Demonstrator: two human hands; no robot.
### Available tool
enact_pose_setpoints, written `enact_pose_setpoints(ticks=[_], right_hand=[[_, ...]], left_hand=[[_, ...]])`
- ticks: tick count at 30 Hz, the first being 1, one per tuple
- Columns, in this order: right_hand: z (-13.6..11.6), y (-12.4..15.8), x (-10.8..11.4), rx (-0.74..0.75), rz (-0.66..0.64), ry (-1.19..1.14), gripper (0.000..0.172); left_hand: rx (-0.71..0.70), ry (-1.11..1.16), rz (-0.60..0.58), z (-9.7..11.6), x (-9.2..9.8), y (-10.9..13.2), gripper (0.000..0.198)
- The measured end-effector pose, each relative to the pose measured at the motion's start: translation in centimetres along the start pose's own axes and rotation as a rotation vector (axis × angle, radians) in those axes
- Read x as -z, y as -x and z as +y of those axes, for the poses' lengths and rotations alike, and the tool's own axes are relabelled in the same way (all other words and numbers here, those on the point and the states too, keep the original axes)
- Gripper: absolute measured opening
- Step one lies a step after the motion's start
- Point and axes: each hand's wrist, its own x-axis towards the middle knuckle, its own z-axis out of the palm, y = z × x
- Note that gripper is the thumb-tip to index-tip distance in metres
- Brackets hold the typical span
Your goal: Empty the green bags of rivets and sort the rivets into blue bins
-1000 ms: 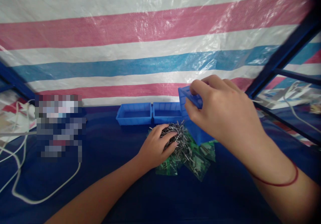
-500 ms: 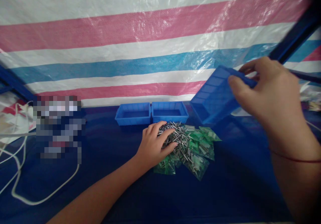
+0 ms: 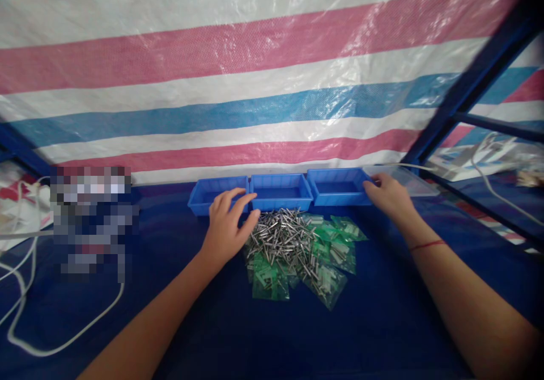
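Three blue plastic bins stand in a row: the left bin point(image 3: 199, 201), the middle bin point(image 3: 283, 203) and the right bin point(image 3: 340, 199). My right hand point(image 3: 389, 195) pinches the right end of the right bin, which sits flat on the table. In front of the left bin, my left hand point(image 3: 227, 221) is open with its fingers apart, holding nothing, and covers part of that bin. Right beside it lies a heap of thin metal pins or rivets point(image 3: 283, 235). Small green-and-clear plastic bags point(image 3: 272, 281) with metal pieces lie under and around the heap.
A dark blue table surface point(image 3: 204, 334) carries everything. Behind hangs a striped plastic sheet point(image 3: 238, 62). White cables point(image 3: 25, 334) and a pixelated patch are at left. A clear plastic sheet or lid point(image 3: 412, 182) lies beyond my right hand, near the blue metal frame point(image 3: 450, 108).
My right hand has lowered the tilted bin from the air to the table, at the row's right end. My left hand has moved left, off the metal heap.
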Motion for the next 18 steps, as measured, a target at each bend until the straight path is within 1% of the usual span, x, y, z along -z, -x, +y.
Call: enact_pose_setpoints(ticks=[3, 6, 9, 11, 12, 14, 15, 18], right_hand=[[-0.2, 0.1, -0.2, -0.041, -0.083, -0.010, 0.030], [-0.5, 0.3, -0.1, -0.062, -0.115, -0.006, 0.036], [-1.4, 0.1, 0.3, -0.076, -0.066, 0.022, 0.044], [-2.7, -0.1, 0.5, -0.061, -0.002, 0.037, 0.048], [-3.6, 0.0, 0.5, -0.018, 0.016, 0.035, 0.048], [-5.7, 0.3, 0.3, 0.130, 0.002, 0.009, 0.046], [-6.8, 0.6, 0.0, 0.285, -0.042, -0.007, 0.048], [-9.2, 1.5, -1.0, 0.484, -0.121, 0.001, 0.051]], left_hand=[[0.049, -0.150, 0.008, -2.2, 0.5, -0.4, 0.032], [0.103, -0.247, -0.009, -3.7, 0.6, -0.5, 0.029], [0.145, -0.289, -0.043, -4.2, 0.3, -0.3, 0.027], [0.154, -0.292, -0.060, -4.2, 0.1, -0.1, 0.027], [0.151, -0.289, -0.066, -4.1, 0.1, -0.1, 0.027], [0.131, -0.280, -0.084, -4.0, 0.0, 0.0, 0.027], [0.115, -0.276, -0.095, -4.0, 0.0, 0.0, 0.027], [0.058, -0.265, -0.127, -3.8, 0.0, -0.1, 0.030]])
